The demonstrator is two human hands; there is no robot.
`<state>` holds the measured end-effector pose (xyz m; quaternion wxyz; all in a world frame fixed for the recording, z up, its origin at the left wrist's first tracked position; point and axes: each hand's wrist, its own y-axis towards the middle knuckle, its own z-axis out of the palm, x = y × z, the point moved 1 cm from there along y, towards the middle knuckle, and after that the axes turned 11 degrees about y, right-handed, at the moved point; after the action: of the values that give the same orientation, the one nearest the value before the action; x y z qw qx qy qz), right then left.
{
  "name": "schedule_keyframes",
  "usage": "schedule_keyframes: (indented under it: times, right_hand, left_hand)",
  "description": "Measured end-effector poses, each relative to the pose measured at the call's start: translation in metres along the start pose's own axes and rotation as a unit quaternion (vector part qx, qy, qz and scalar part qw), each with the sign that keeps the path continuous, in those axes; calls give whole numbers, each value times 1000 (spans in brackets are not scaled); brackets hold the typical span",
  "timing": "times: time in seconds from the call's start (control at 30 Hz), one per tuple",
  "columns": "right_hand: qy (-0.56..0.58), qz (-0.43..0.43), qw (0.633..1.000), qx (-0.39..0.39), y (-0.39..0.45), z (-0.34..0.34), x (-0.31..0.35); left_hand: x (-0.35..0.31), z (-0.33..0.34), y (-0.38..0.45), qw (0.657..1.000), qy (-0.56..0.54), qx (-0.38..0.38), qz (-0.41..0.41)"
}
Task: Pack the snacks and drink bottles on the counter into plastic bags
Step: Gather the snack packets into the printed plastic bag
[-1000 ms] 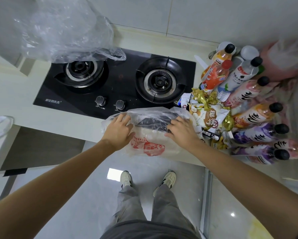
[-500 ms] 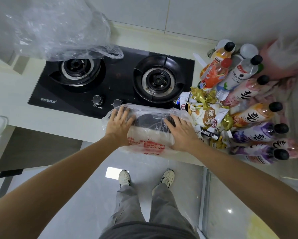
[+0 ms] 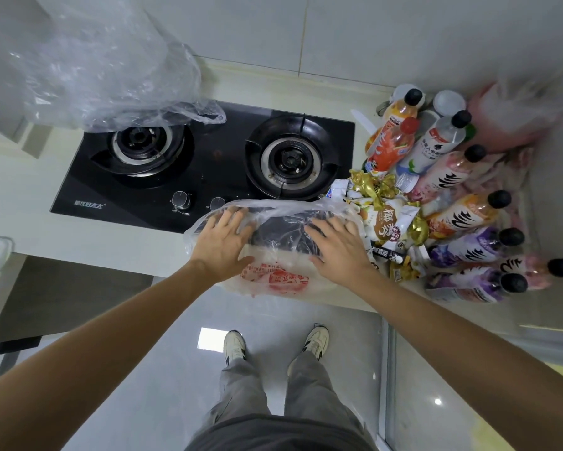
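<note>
Both arms reach fwd, forearms bare. Left hand (image 3: 222,244) lies palm-down, fingers (image 3: 233,219) spread and flat. Right hand (image 3: 338,250) also palm-down, fingers (image 3: 322,227) splayed, pointing fwd-left. Hands apart, roughly level w/ each other. Neither closed round anything. Legs and shoes below.

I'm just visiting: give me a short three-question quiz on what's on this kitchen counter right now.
1. True or false: both hands, left hand and right hand, lie flat on the plastic bag.
2. Which side of the gas stove are the drink bottles on? A) left B) right
3. Fill in: the print on the bag under the hands is ____ in colour.

Key: 1 true; 2 B; 3 red.
</note>
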<state>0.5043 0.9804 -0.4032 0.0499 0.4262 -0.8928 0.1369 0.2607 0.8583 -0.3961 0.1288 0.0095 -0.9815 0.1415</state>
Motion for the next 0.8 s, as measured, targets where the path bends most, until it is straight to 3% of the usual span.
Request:
schedule_keyframes:
  times: [0.43, 0.8]
  right_hand:
    - [60, 19, 992, -107, -35, -31, 10]
    - [109, 186, 965, -150, -104, -40, -19]
  left_hand:
    - [-2, -48, -1, 995, -1, -86, 44]
    - [-65, -90, 21, 982, -53, -115, 141]
